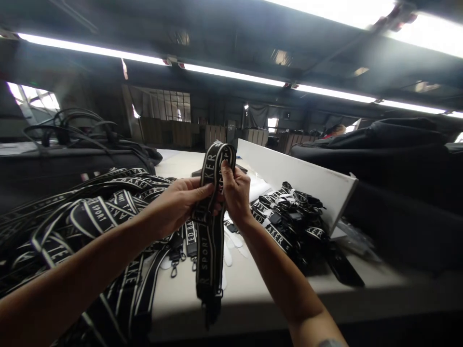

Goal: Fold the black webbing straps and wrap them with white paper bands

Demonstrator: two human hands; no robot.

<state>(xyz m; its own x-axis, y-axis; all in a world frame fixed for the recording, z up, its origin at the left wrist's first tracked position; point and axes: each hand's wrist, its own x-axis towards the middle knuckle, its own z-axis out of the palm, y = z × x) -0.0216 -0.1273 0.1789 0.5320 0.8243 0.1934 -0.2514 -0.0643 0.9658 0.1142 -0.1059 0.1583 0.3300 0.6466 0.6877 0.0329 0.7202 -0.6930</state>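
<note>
Between my hands hangs a black webbing strap (209,250) with white stripes and lettering, folded into a loop at the top. My left hand (186,197) pinches its left side with the thumb across the front. On the right side of the loop, my right hand (236,189) grips the band, thumb pointing up. The strap's lower end, with dark hardware, dangles over the table's near edge. To the left lies a large heap of similar straps (94,212), a metal snap hook (174,267) at its side. Bundled straps (282,226) are piled on the right.
A white upright board (296,168) stands behind the right pile on the white table (173,303). Black bags (108,154) sit at the left, and a large dark stack (379,168) rises at the right. White tag-like pieces (231,241) lie in the middle.
</note>
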